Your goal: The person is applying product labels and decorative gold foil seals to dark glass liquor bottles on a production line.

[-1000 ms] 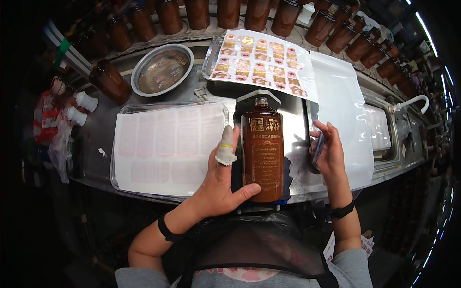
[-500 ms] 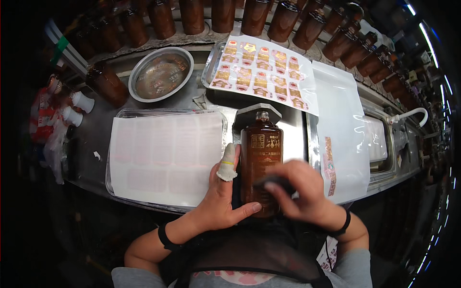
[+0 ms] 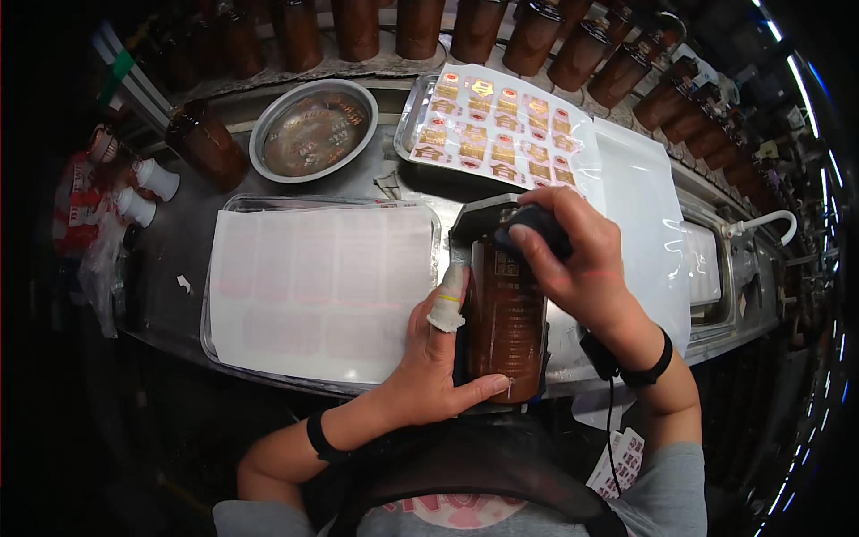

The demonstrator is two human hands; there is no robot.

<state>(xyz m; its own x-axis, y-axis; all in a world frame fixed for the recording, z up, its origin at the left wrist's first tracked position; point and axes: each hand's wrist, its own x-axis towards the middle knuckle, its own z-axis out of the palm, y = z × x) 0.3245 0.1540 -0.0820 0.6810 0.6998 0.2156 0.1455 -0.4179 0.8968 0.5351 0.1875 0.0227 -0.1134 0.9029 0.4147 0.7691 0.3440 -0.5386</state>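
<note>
A brown glass bottle [image 3: 506, 336] with gold print lies in a metal holder [image 3: 479, 215] at the front of the bench, its neck away from me. My left hand [image 3: 434, 362] grips its left side, with the thumb across the lower front. One finger of that hand wears a pale cover held by a yellow band. My right hand [image 3: 577, 255] is closed round a dark, rounded pad [image 3: 541, 228] over the bottle's shoulder. Hand and pad hide the bottle's neck.
Left of the bottle, white sheets [image 3: 322, 295] lie on a tray. Behind stand a metal bowl [image 3: 313, 161] of liquid and a sheet of gold and pink labels [image 3: 501, 125]. Several brown bottles [image 3: 416, 31] line the back shelf. A white sheet [image 3: 640, 179] and a sink [image 3: 716, 304] are at right.
My right hand has moved the dark pad from the bottle's lower front up to its shoulder. My left hand stays on the bottle's side. The whole view has shifted slightly.
</note>
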